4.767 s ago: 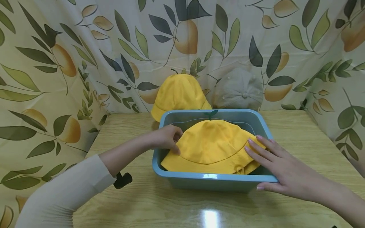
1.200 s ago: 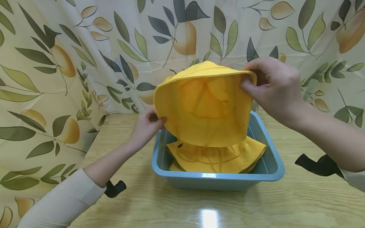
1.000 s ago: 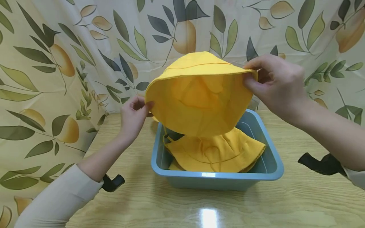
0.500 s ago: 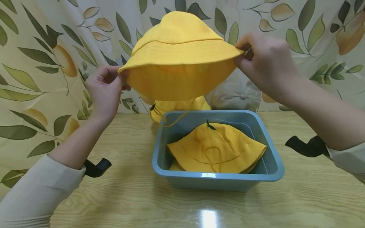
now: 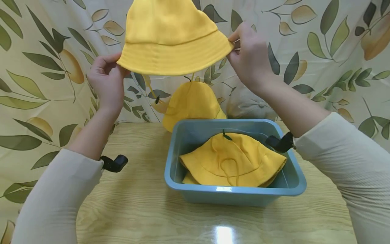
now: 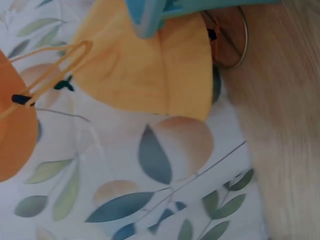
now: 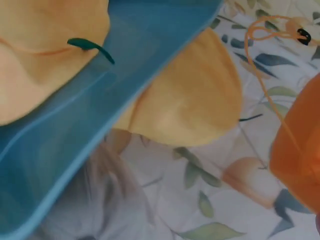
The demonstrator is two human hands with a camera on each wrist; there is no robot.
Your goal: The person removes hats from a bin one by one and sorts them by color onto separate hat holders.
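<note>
Blue bin [image 5: 225, 199]: set on the table [image 5: 137, 203]; a rounded rectangular tub with smooth, shiny walls and a broad rim.
Bin contents: a nested hat [image 5: 210, 156], yellow, is laid with its brim toward the front; a green leaf [image 5: 227, 136] is seen at its crown and a thin looped cord over its front. Beneath it, another yellow edge [image 5: 189, 179] is shown.
Behind bin: a domed yellow hat [image 5: 195, 100] and a grey cap [image 5: 248, 105], both partly hidden by the rim.
Held hat [image 5: 170, 37]: raised in the air above the table, apart from the bin; soft matte yellow cloth, flared stitched brim, crown cut off by the head view's top edge. A dark toggle [image 5: 157, 99] is hung below on its cord.
Left grip [image 5: 106, 81]: brim pinched at its left end.
Right grip [image 5: 251, 56]: brim pinched at its right end.
Table surface: pale wood grain, glossy.
Backdrop [image 5: 304, 30]: creased cloth, printed with leaves and fruit.
</note>
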